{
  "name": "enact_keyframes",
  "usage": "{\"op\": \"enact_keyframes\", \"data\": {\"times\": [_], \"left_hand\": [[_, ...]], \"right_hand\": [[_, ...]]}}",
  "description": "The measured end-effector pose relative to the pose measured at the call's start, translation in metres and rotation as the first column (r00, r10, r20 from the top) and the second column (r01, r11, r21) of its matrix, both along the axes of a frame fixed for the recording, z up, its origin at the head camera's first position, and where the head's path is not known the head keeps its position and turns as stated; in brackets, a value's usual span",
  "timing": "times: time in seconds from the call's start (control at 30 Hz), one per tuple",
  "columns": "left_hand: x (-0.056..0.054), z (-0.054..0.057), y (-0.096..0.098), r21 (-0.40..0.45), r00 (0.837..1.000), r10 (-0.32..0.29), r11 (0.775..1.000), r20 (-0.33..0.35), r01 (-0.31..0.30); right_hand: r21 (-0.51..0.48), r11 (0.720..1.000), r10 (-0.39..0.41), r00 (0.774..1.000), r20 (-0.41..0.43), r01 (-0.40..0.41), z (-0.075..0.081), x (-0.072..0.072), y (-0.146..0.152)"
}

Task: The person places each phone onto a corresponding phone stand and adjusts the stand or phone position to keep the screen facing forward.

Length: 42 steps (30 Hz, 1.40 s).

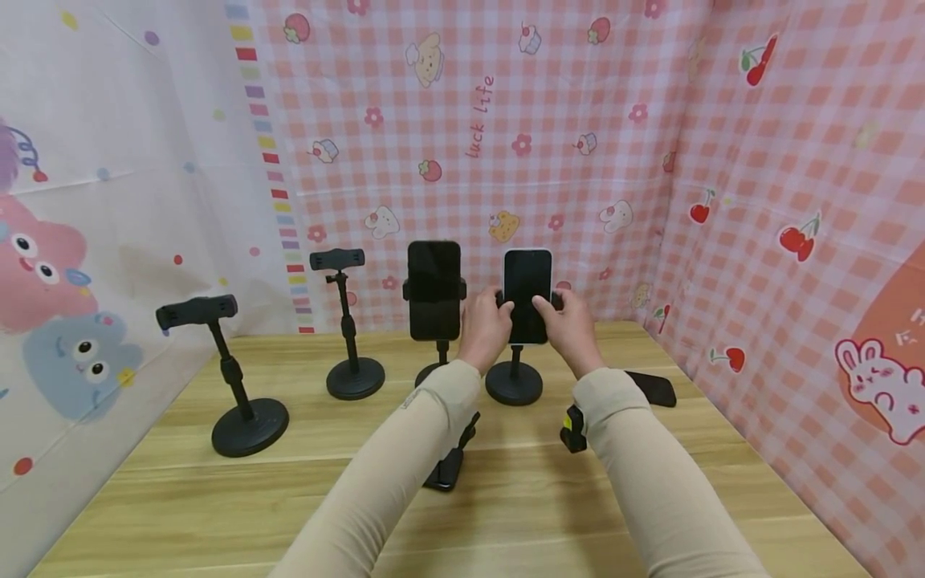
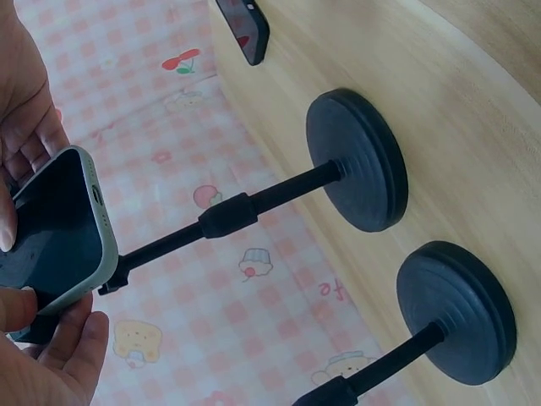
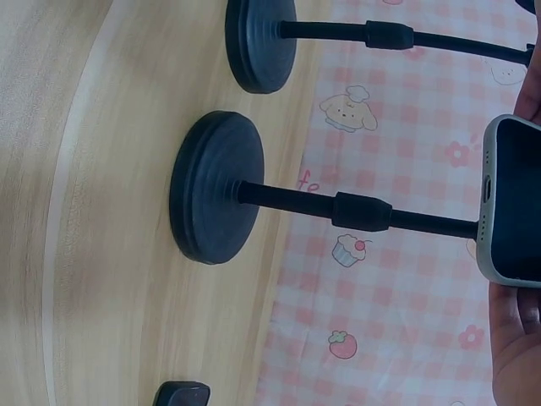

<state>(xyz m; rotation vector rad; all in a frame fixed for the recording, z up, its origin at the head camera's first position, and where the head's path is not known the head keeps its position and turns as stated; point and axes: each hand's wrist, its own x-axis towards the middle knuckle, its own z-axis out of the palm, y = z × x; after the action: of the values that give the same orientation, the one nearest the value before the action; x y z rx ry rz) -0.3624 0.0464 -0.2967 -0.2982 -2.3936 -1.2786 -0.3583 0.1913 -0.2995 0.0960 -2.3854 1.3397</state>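
A phone (image 1: pixel 527 273) with a black screen and a pale frame stands upright at the top of a black phone stand, whose round base (image 1: pixel 515 387) rests on the table. My left hand (image 1: pixel 486 327) grips its left side, the thumb on the front and the fingers behind. On the opposite side my right hand (image 1: pixel 572 331) holds it likewise, thumb against the screen edge. From below, the left wrist view shows the phone's port end (image 2: pixel 100 211) and the stand's pole (image 2: pixel 228 216). Most of the clamp is hidden behind the phone and fingers.
Close on the left, another phone (image 1: pixel 433 289) sits in a second stand. Two more stands (image 1: pixel 249 425) (image 1: pixel 354 379) farther left carry no phone. A dark phone (image 1: pixel 654 389) lies at right; small black items (image 1: pixel 573 431) (image 1: pixel 444 472) lie near my forearms.
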Motion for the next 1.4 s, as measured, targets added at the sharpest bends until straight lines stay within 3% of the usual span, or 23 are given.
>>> {"op": "enact_keyframes", "data": {"times": [0.53, 0.93, 1.23, 1.4], "left_hand": [[0.0025, 0.0029, -0.0001, 0.003, 0.999, 0.003, 1.0, 0.042, -0.003], [0.0019, 0.0014, -0.0007, -0.018, 1.0, -0.004, 1.0, 0.014, 0.004], [0.0005, -0.0005, -0.0014, -0.065, 1.0, -0.019, 0.998, -0.02, 0.018], [0.0022, -0.0023, -0.0027, -0.044, 0.999, -0.04, 0.998, -0.035, 0.038]], "right_hand": [[0.005, 1.0, 0.003, 1.0, 0.003, -0.003, -0.0007, -0.0011, -0.0004], [-0.029, 0.999, -0.013, 1.0, 0.002, 0.013, -0.0031, -0.0014, -0.0012], [-0.095, 0.995, 0.002, 0.997, 0.072, 0.005, -0.0034, 0.0, 0.0002], [-0.126, 0.992, 0.016, 0.997, 0.069, -0.007, -0.0032, 0.0027, -0.001]]}}
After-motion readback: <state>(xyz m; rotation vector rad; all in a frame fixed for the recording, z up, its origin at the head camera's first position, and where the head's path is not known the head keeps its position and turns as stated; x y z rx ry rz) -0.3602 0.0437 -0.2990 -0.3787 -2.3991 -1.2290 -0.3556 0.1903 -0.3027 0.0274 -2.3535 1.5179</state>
